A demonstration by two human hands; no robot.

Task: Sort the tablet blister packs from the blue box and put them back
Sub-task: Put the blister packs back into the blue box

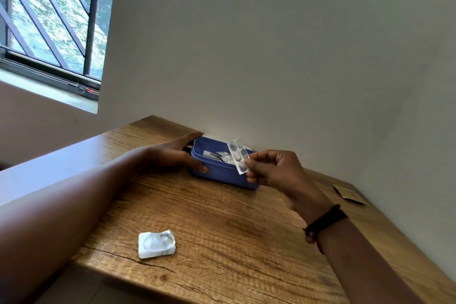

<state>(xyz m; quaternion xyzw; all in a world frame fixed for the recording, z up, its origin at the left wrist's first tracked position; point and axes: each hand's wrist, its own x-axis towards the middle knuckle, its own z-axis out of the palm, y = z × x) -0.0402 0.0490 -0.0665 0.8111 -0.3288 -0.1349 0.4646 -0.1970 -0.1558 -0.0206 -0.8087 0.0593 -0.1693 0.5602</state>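
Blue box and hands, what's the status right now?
Left hand steadying blue box. Right hand pinching blister pack above it. One pack on table. Nothing blocking.

Dark print on white tube (212, 154) in blue box (222, 175); illegible.

One box (222, 175), perhaps four packs (238, 155).

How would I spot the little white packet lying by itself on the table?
Start at the wooden table and find the blue box by the wall. Come toward the near edge: the white blister pack lies alone there, crumpled, square, untouched by either hand.
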